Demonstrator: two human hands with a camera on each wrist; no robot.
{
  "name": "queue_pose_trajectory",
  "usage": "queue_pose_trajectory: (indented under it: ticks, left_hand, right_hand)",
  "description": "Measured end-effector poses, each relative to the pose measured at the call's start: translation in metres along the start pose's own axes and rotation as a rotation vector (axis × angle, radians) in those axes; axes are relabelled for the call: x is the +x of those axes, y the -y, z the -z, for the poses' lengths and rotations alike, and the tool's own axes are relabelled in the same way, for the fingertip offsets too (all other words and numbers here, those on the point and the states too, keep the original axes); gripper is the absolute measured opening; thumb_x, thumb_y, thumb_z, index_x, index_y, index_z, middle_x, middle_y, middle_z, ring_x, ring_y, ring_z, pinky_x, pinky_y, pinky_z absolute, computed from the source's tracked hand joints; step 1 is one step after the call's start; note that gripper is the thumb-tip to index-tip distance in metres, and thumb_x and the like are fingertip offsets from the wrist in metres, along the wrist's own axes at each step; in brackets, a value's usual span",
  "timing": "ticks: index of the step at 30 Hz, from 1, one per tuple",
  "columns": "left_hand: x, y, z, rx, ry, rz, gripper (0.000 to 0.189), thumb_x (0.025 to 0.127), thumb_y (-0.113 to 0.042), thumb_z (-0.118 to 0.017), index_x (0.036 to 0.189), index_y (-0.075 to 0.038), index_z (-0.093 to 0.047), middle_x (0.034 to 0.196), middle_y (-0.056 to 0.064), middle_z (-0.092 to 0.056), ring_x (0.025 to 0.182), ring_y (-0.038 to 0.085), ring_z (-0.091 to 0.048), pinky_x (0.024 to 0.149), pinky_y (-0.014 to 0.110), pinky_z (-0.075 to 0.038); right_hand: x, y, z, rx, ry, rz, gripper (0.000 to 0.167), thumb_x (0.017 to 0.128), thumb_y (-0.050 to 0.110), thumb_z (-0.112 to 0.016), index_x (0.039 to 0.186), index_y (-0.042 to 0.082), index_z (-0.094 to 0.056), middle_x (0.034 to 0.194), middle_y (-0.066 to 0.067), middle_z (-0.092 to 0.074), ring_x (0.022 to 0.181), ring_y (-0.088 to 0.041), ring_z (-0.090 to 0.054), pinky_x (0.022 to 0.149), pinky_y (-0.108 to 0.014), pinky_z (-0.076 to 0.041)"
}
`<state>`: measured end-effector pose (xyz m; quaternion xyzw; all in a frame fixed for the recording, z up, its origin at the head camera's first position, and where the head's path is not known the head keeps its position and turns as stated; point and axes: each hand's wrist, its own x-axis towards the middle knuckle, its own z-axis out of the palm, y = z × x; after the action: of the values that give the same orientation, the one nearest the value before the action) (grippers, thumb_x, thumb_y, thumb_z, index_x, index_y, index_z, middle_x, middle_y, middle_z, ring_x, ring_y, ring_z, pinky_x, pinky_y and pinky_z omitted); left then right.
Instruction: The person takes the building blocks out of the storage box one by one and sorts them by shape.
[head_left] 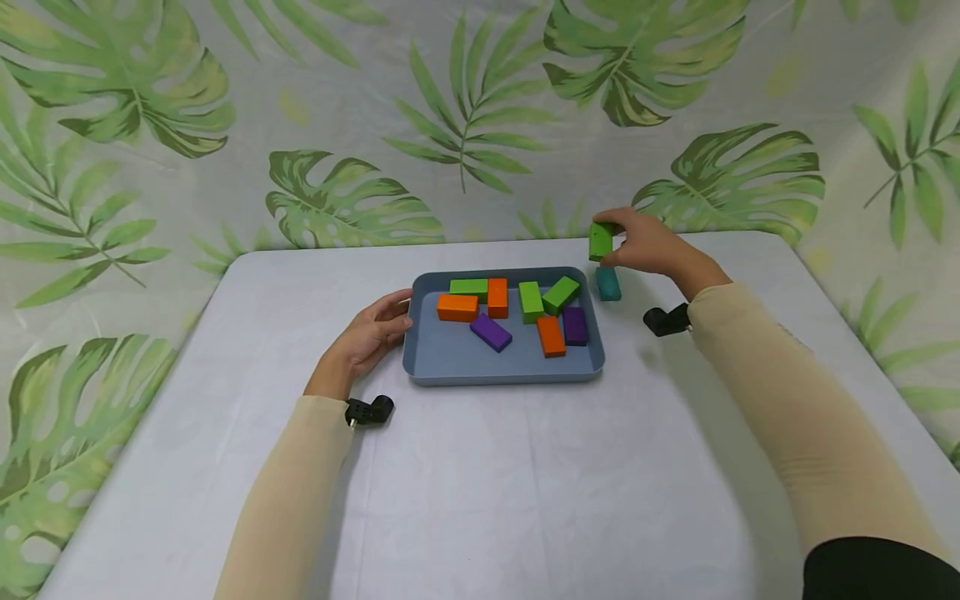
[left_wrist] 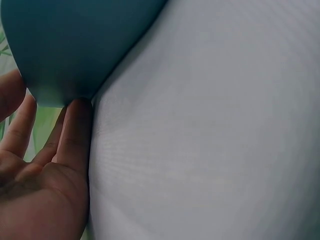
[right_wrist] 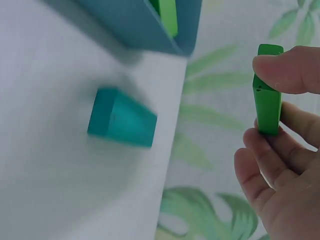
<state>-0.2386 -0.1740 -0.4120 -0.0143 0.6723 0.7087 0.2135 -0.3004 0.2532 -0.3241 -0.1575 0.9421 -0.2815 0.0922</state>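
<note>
While the right hand (head_left: 645, 243) pinches a green block (head_left: 601, 242) between thumb and fingertips, the left hand (head_left: 372, 333) rests its loosely extended fingers against the left end of the tray (head_left: 465, 362). Small dark marks (right_wrist: 258, 90) on the held block are too tiny to read. That block is up off the table (head_left: 480, 500), above and apart from a teal block (head_left: 608, 285), which stands just beyond the tray's right end, near the table's far edge. In the tray lie three green blocks (head_left: 531, 302), three orange blocks (head_left: 551, 337) and two purple blocks (head_left: 491, 332). A black device (head_left: 369, 411) sits at the left wrist, another (head_left: 667, 320) at the right; behind everything hangs a leafy cloth (head_left: 337, 100). Thumb and fingers cover parts of the held block. From the left wrist, the tray's wall hides its contents; from the right wrist, the tray is cut off at the top, one green block partly showing. A dark shape (head_left: 881, 571) at the head view's lower right corner is cut off and hard to identify.
</note>
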Motion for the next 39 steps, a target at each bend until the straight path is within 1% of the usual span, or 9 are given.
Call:
queue_pose_trajectory:
  ticks: [4,8,12,17,19,26,33,35,39]
  left_hand:
    - [-0.001,0.000,0.000,0.003,-0.002,0.003,0.065,0.099,-0.001,-0.054,0.157,-0.018,-0.030,0.167,0.009,-0.020,0.151,0.025,-0.029,0.125,0.043,-0.024]
    - [-0.002,0.000,0.000,0.005,-0.002,0.006,0.065,0.099,-0.001,-0.053,0.157,-0.018,-0.029,0.167,0.008,-0.019,0.151,0.025,-0.028,0.125,0.043,-0.023]
    - [-0.002,0.000,0.001,0.010,0.001,0.005,0.065,0.099,-0.002,-0.053,0.157,-0.018,-0.029,0.167,0.009,-0.018,0.152,0.025,-0.027,0.126,0.043,-0.022]
    - [-0.003,0.001,0.000,0.000,0.016,-0.004,0.065,0.099,0.000,-0.052,0.157,-0.016,-0.028,0.167,0.011,-0.018,0.152,0.027,-0.025,0.126,0.044,-0.022]
    - [-0.003,0.001,0.000,-0.005,0.021,-0.007,0.065,0.099,0.000,-0.052,0.158,-0.015,-0.027,0.167,0.011,-0.017,0.152,0.027,-0.025,0.126,0.044,-0.021]
    - [-0.005,0.001,0.001,0.001,0.023,-0.008,0.065,0.099,0.000,-0.051,0.158,-0.015,-0.027,0.167,0.011,-0.017,0.153,0.027,-0.025,0.126,0.044,-0.021]
    - [-0.004,0.001,0.002,-0.011,0.016,-0.007,0.065,0.099,0.000,-0.053,0.157,-0.016,-0.029,0.167,0.010,-0.018,0.152,0.026,-0.026,0.126,0.044,-0.022]
    - [-0.004,0.001,0.002,-0.009,0.018,-0.005,0.065,0.099,0.000,-0.053,0.157,-0.016,-0.029,0.167,0.010,-0.018,0.152,0.026,-0.026,0.126,0.044,-0.022]
    - [-0.005,0.000,0.002,-0.007,0.019,-0.002,0.065,0.099,-0.001,-0.053,0.157,-0.017,-0.029,0.167,0.010,-0.019,0.152,0.026,-0.027,0.126,0.044,-0.022]
  right_hand:
    - [-0.003,-0.013,0.007,0.005,-0.009,-0.043,0.076,0.086,0.010,-0.069,0.152,-0.001,-0.033,0.145,-0.027,-0.043,0.131,-0.043,-0.042,0.107,-0.061,-0.038]
    - [-0.007,-0.027,0.010,0.014,-0.018,-0.057,0.074,0.086,0.010,-0.067,0.151,-0.004,-0.033,0.143,-0.030,-0.043,0.128,-0.045,-0.043,0.105,-0.062,-0.038]
    - [-0.011,-0.043,0.008,0.003,-0.025,-0.088,0.071,0.086,0.009,-0.066,0.149,-0.006,-0.036,0.140,-0.031,-0.045,0.123,-0.045,-0.045,0.102,-0.060,-0.041]
    - [-0.016,-0.059,0.001,0.004,-0.001,-0.166,0.074,0.084,0.011,-0.067,0.150,-0.005,-0.035,0.140,-0.031,-0.045,0.120,-0.043,-0.045,0.096,-0.056,-0.043]
    - [-0.016,-0.063,-0.002,0.006,0.006,-0.182,0.075,0.084,0.010,-0.067,0.150,-0.005,-0.035,0.140,-0.031,-0.045,0.119,-0.043,-0.045,0.096,-0.055,-0.042]
    - [-0.016,-0.070,-0.009,0.012,0.016,-0.202,0.076,0.081,0.009,-0.066,0.150,-0.004,-0.036,0.142,-0.030,-0.045,0.117,-0.040,-0.046,0.095,-0.053,-0.043]
    - [-0.019,-0.072,-0.018,-0.003,0.029,-0.206,0.077,0.080,0.010,-0.066,0.150,-0.004,-0.036,0.137,-0.030,-0.048,0.112,-0.038,-0.047,0.094,-0.052,-0.043]
    - [-0.019,-0.073,-0.020,-0.007,0.038,-0.207,0.078,0.079,0.009,-0.066,0.150,-0.004,-0.036,0.138,-0.030,-0.047,0.112,-0.038,-0.046,0.095,-0.052,-0.043]
    - [-0.018,-0.076,-0.025,-0.012,0.053,-0.209,0.078,0.079,0.009,-0.066,0.150,-0.003,-0.036,0.143,-0.029,-0.044,0.115,-0.039,-0.044,0.102,-0.057,-0.041]
